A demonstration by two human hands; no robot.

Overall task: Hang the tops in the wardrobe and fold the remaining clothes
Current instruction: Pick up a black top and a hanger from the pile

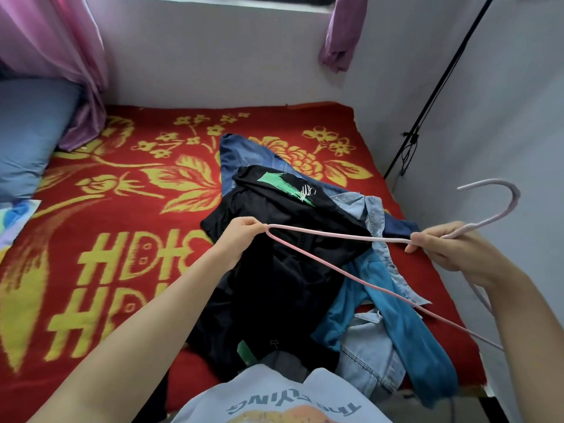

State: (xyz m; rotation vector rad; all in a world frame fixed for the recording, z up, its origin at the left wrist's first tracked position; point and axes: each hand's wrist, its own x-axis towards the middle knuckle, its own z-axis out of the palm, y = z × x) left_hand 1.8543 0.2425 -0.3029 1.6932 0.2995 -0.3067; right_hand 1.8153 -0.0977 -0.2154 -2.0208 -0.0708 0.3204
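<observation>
A pink wire hanger (335, 235) is held in the air above a heap of clothes on the bed. My left hand (241, 236) pinches its left corner. My right hand (451, 251) grips its neck just below the hook, which curves up to the right. Under it lies a black top with a green print (283, 190). A teal garment (396, 319), a light denim shirt (366, 209) and blue jeans (238, 151) lie beside and beneath the black top.
The bed carries a red blanket with yellow flowers (122, 209). A blue pillow (27, 132) lies at the left, pink curtains (61, 41) hang behind it. White walls close in at the back and right, with a black cable (427, 111) on the right wall.
</observation>
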